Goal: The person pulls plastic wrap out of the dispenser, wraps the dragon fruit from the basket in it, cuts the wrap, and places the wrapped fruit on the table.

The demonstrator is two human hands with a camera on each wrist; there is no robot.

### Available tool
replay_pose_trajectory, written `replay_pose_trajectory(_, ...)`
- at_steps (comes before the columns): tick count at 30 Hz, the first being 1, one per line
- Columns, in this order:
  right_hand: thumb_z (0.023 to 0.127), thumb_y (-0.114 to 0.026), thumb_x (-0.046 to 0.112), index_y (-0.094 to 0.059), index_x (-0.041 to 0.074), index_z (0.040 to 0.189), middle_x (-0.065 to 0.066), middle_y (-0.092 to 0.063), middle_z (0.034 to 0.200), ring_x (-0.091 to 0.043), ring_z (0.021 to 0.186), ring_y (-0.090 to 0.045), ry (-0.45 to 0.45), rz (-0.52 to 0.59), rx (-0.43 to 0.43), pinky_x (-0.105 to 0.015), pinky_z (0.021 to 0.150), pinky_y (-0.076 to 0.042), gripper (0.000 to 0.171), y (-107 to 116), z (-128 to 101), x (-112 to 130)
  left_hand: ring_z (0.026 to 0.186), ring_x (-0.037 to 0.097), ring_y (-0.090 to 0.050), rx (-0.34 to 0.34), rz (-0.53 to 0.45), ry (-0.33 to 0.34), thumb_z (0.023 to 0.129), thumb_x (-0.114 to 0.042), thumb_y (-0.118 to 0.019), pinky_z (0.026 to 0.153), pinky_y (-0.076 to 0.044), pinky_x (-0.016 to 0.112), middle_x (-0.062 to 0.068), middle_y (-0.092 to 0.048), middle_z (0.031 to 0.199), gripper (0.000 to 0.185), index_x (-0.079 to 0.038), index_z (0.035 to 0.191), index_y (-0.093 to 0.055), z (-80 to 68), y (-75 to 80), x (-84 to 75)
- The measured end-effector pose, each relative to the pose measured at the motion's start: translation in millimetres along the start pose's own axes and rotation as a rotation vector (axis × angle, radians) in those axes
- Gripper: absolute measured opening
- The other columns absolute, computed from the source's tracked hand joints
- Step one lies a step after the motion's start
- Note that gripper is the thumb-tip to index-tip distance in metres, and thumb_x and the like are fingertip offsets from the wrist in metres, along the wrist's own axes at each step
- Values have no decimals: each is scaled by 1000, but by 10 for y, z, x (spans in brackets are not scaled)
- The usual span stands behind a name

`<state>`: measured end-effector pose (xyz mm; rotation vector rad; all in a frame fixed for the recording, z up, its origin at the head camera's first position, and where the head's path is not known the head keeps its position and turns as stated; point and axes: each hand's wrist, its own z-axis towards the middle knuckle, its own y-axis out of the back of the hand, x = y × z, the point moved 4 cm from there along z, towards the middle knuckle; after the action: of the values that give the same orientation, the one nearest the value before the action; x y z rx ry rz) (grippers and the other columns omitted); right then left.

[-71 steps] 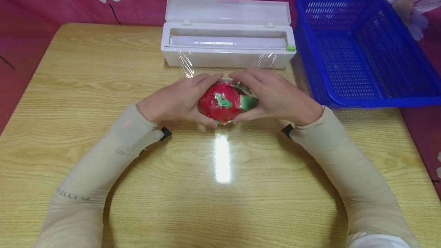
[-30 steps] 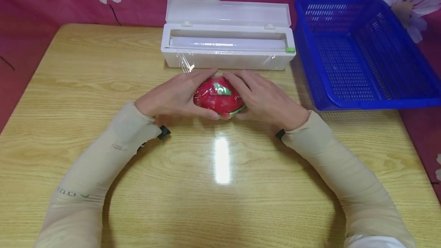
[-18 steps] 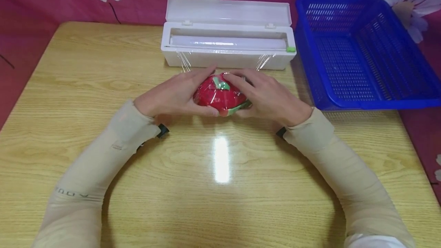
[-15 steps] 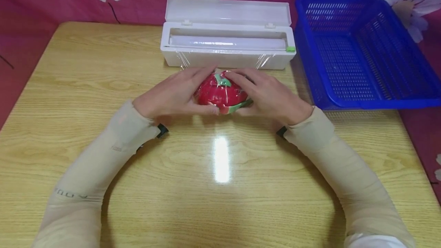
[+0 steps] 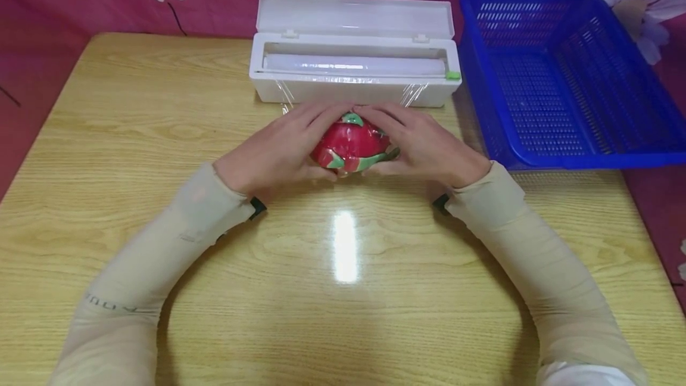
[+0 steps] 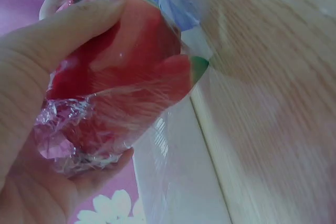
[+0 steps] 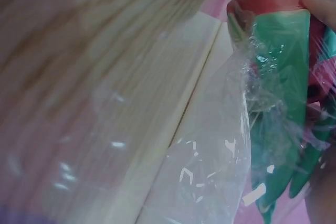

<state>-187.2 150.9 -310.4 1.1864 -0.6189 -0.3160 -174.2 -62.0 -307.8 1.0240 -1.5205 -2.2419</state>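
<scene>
A red dragon fruit [image 5: 351, 140] with green scales is held between both hands in front of the white box. Clear cling film [image 6: 107, 124] lies wrinkled round it, and in the right wrist view a loose sheet of film [image 7: 210, 166] hangs beside the long green scales [image 7: 281, 87]. My left hand [image 5: 276, 148] grips the fruit's left side, thumb at the front and fingers over the back. On the other side my right hand [image 5: 429, 145] grips it the same way, fingertips meeting the left ones on top. The hands hide the fruit's ends.
Behind the hands stands the white cling film dispenser [image 5: 311, 89], lid [image 5: 354, 16] raised, with a film roll [image 5: 354, 65] inside and a green slider [image 5: 452, 75] at its right end. Film stretches from its front to the hands. A blue basket [image 5: 498, 130] stands right on the wooden table [image 5: 343, 326].
The dragon fruit has turned in the hands: the green scale on its face has rolled up and back, and another scale shows low at the front. The dispenser and basket have stayed put.
</scene>
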Motion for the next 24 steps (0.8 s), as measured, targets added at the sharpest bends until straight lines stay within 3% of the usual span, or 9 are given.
replay_pose_trajectory(7,83,-86,43,-41,8,154,-16,-66,134,-30,118,-68,-8,100,2,-46,94,-62,91,-23,11,-54,139,21,-50,40,-130,40,77,-40,-91,116,-50,41,5,-51,152,103,-15,159,-32,26,30,68)
replay_pose_trajectory(15,88,-81,44,-39,12,157,-14,-65,137,-27,115,-71,-5,166,22,-41,85,-65,87,-29,-10,-62,131,19,-56,56,-134,46,84,-52,-81,110,-55,38,6,-53,149,99,-11,159,-31,21,42,96)
replay_pose_trajectory(24,92,-74,52,-38,11,158,-13,-61,144,-26,124,-67,-57,183,83,-44,99,-61,85,-37,-21,-64,131,16,-54,80,-151,85,84,-57,-79,107,-56,39,4,-51,149,99,-19,160,-28,37,20,100)
